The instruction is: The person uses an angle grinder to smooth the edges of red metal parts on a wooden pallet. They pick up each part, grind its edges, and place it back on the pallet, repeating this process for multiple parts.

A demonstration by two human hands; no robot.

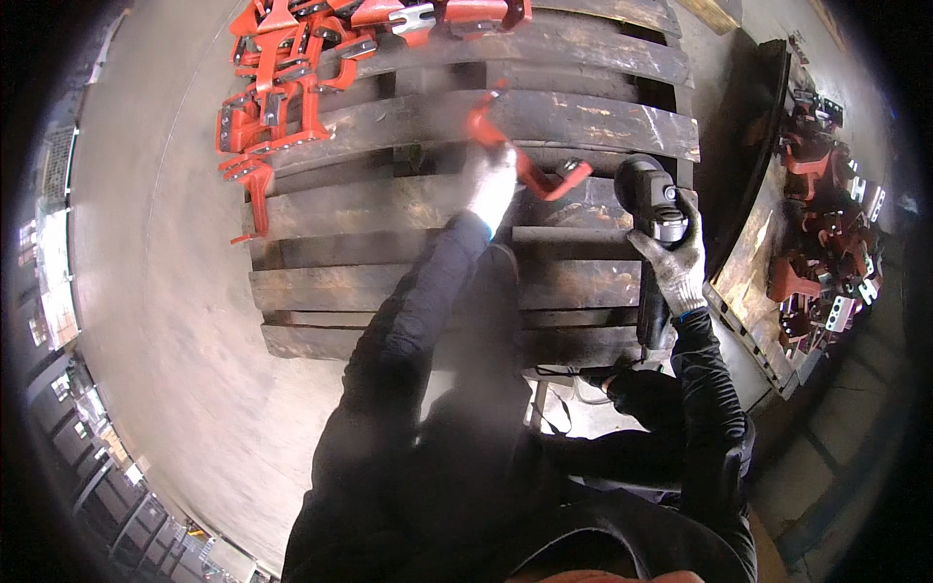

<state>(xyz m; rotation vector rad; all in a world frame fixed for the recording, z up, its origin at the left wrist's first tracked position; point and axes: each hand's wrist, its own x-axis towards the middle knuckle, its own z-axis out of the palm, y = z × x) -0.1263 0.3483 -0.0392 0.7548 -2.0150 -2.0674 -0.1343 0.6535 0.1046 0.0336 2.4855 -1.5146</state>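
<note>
Over the middle of a wooden pallet [389,287], my gloved left hand [493,183] is closed on a bent red metal bracket [536,178]. One bracket arm reaches away from me, the other to the right, with a small dark piece near its end. To the right, my gloved right hand [677,260] grips a black angle grinder [653,316] near its metal head. The grinder's round disc end points away from me and its body runs back toward the pallet's near edge. Some fingers of both hands are hidden, and the left hand is slightly blurred.
Several red metal brackets [277,107] are heaped along the pallet's far left. Another pallet [753,262] at the right carries more red brackets [802,277] and silver metal pieces. A dark cable [554,372] hangs by the near edge. Concrete floor [165,253] lies to the left.
</note>
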